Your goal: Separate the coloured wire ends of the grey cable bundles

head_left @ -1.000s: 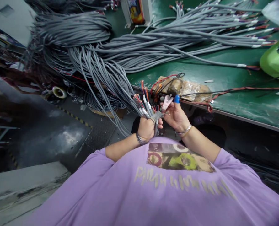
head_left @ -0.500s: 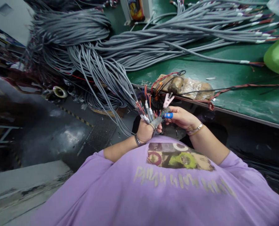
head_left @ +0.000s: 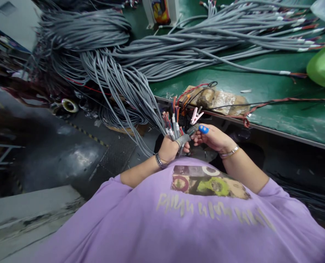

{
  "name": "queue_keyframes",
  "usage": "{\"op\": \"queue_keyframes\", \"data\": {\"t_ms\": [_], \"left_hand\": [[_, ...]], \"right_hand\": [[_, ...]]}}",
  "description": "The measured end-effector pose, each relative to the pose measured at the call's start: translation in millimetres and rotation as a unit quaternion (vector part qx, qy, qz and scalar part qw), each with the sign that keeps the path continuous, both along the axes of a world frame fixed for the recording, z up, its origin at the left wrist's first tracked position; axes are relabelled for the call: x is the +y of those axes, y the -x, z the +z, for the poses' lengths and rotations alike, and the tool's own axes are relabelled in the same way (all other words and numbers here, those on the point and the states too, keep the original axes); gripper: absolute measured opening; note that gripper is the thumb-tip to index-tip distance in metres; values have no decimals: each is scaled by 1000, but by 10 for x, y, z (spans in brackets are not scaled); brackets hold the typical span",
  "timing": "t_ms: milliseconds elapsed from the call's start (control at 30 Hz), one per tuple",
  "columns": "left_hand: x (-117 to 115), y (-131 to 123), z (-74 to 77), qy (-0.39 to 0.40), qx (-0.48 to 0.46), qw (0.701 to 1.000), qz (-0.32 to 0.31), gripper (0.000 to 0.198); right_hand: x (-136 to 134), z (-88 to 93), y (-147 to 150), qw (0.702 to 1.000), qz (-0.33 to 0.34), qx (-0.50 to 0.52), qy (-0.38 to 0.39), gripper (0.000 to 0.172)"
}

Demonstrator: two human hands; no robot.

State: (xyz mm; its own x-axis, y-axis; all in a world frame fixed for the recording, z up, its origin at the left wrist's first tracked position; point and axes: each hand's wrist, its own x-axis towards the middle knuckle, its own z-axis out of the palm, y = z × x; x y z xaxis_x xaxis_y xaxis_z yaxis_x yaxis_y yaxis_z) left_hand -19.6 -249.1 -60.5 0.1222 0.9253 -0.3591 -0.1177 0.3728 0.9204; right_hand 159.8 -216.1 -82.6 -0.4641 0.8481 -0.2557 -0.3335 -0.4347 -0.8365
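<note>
My left hand (head_left: 169,149) is closed around a bundle of grey cables (head_left: 172,134) in front of my chest. White bands circle the cables near their upper ends, where red, orange and blue wires (head_left: 166,120) fan out. Grey wrapping covers the thumb of this hand. Close on the right, my right hand (head_left: 215,139) has its fingers curled together in a pinch beside the bundle. It wears a blue thumb cover (head_left: 204,129). A dark grey piece (head_left: 193,130) lies at its fingertips; what they grip is too small to make out. Just above is a pink clip (head_left: 196,116).
Long grey cables (head_left: 162,54) lie in a heap over the green table (head_left: 277,87) and hang off its front edge. A taped cardboard piece (head_left: 228,104) sits at that edge. A light green container (head_left: 324,65) stands at the right. Coiled cable (head_left: 121,117) lies below.
The right hand's fingers have turned slightly, the blue-covered thumb shifting to the right. The cable bundle in the left hand has moved a little to the right.
</note>
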Motion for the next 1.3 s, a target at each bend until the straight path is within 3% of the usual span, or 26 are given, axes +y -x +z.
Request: {"op": "queue_keyframes", "data": {"t_ms": [67,133,267,367,600,700,867,1100,1300], "left_hand": [[-2,-13,-27,-7,-7,1000,27,47],[-6,-25,-38,-8,-10,999,34,47],[-21,-31,-25,1,-4,1000,3,47],[-37,-19,-9,1,-6,1000,-21,46],[4,-56,139,-1,-51,998,39,44],[56,-109,215,5,-51,998,35,46],[117,-161,211,12,-40,999,31,47],[126,-177,144,4,-41,999,31,45],[131,-180,114,8,-45,998,33,46]], "right_hand": [[-28,6,-6,1000,5,-19,-11,53],[-69,24,41,998,-34,-37,-40,46],[-99,43,195,992,-102,-40,-61,40],[-54,21,232,992,-123,-26,-32,39],[130,3,106,988,-114,80,68,47],[186,34,139,991,-121,51,19,54],[236,-16,268,968,-230,-34,-95,62],[305,0,340,981,-174,80,27,66],[306,17,361,973,-204,105,22,58]]}}
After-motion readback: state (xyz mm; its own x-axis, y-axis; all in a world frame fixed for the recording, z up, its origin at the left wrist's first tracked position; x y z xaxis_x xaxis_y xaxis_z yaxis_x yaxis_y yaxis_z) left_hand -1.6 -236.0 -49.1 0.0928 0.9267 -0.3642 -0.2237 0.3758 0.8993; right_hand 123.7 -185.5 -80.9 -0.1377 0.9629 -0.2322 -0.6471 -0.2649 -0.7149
